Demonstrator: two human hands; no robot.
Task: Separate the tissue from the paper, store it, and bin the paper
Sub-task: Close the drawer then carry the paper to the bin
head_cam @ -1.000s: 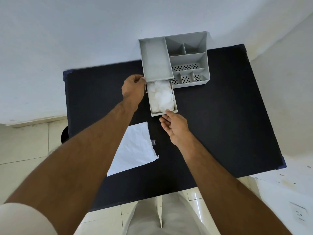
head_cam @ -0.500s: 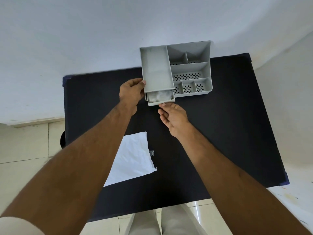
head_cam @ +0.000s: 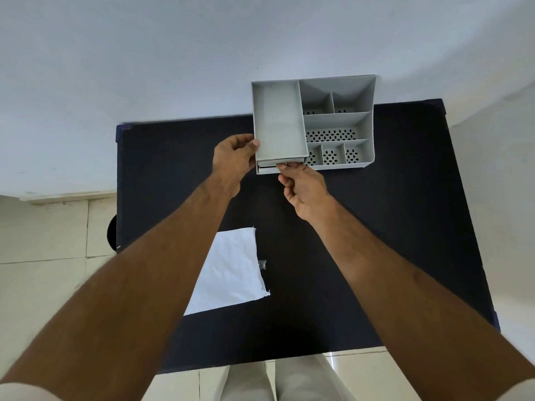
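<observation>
A grey plastic organiser (head_cam: pixel 338 123) stands at the far edge of the black table (head_cam: pixel 390 227). Its drawer (head_cam: pixel 267 169) at the front left is pushed almost fully in, and the tissue inside is hidden. My left hand (head_cam: pixel 233 160) grips the organiser's left front corner. My right hand (head_cam: pixel 301 188) presses its fingertips against the drawer front. A white sheet of paper (head_cam: pixel 228 273) lies flat on the table, near my left forearm, partly hidden by it.
A tiny scrap (head_cam: pixel 262 264) lies beside the paper's right edge. A dark round object (head_cam: pixel 111 233) shows on the tiled floor past the table's left edge. A white wall rises behind the table.
The drawer with the tissue has slid from wide open to almost fully in, pushed by my right hand. My left hand has stayed on the organiser's corner.
</observation>
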